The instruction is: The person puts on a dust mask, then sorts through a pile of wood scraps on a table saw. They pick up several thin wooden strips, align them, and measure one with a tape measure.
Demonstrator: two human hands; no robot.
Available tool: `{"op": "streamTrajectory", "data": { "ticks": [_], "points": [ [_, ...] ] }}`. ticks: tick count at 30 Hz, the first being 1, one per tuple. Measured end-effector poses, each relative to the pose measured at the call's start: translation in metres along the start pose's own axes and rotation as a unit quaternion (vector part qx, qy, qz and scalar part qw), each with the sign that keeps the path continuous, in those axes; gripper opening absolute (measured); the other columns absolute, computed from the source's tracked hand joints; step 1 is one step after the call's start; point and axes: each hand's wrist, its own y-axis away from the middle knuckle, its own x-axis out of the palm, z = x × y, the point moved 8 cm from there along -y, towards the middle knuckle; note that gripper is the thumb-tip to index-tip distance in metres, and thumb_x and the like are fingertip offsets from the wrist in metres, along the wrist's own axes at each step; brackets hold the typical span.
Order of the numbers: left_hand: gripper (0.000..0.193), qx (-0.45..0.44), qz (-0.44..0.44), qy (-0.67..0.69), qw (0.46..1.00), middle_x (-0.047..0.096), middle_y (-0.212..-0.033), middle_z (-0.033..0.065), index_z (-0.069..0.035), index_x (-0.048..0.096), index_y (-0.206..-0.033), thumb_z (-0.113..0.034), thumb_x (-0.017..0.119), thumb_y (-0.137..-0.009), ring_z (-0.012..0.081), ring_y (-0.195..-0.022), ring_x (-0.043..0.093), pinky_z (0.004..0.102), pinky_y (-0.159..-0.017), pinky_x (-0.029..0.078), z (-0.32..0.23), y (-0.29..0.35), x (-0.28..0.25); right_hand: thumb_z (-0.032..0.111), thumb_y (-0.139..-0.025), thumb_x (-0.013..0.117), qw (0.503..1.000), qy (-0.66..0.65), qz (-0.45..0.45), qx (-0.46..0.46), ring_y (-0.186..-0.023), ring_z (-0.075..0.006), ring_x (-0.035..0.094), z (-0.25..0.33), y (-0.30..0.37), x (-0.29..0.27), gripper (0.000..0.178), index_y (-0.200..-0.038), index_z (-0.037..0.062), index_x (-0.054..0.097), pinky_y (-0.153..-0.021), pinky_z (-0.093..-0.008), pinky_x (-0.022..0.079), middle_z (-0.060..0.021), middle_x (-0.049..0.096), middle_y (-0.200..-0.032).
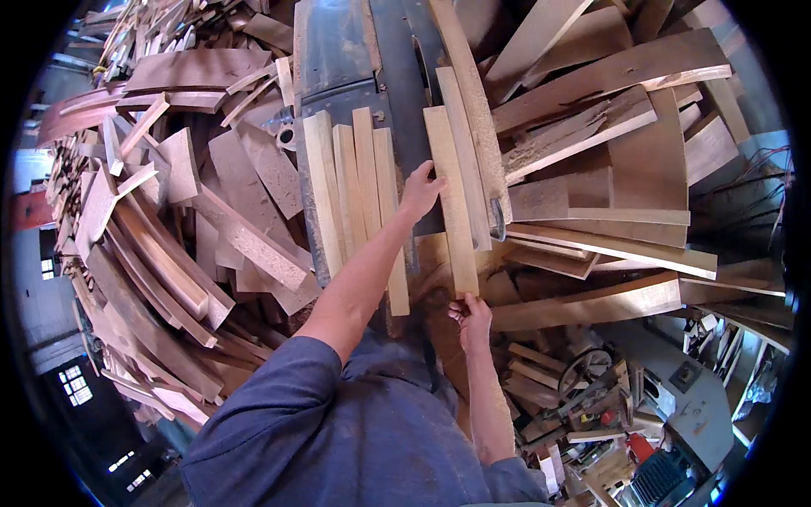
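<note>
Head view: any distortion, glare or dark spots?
Head view: rounded black fisheye border; in head view, lower-left window nearly washed out, surrounding wall very dark; in head view, pale strip at the right hand well lit.

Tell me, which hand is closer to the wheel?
Right. In view, the right hand is above-left of the wheel; the left hand is farther above-left.

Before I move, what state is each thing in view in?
Left hand: at the handled strip's left edge; grip unclear.
Right hand: at its near end, fingers partly curled.
Handled strip: lengthwise, near end toward the person.
Neighbouring strip: lying along its right side.
Four left strips: side by side, partly hidden.
Metal table: partly covered by wood.
Spoked wheel: turning or still, cannot tell.
</note>
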Motion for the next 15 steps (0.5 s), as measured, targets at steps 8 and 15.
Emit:
{"op": "streamTrajectory", "data": {
  "ticks": [8, 15],
  "points": [
    [0.031, -0.079, 0.007, 0.025, 0.996, 0.068, -0.096, -0.0032, -0.010, 0.064, -0.122, -0.013, 0.068, -0.092, 0.0053, -0.077, 0.061, 0.0229, -0.059, 0.047, -0.007, 0.005, 0.002, 0.025, -0.102, 0.062, 1.000, 0.008, -0.008, 0.003, -0.077, -0.0161, 0.067, 0.003, 0.000, -0.001, 0.022, -0.104, 0.0032, 0.066, -0.067, -0.0314, 0.057, -0.0058, 0.068, -0.091],
    [0.031, -0.083, 0.009, 0.043, 0.996, 0.067, -0.105, -0.0042, -0.011, 0.062, -0.124, -0.015, 0.068, -0.093, 0.0050, -0.083, 0.061, 0.0231, -0.063, 0.050, -0.001, 0.003, -0.001, 0.031, -0.102, 0.061, 0.997, 0.031, -0.047, -0.055, -0.078, -0.0108, 0.062, 0.021, -0.003, -0.006, 0.028, -0.107, 0.0050, 0.069, -0.065, -0.0271, 0.050, -0.0017, 0.067, -0.091]
  ]
}}
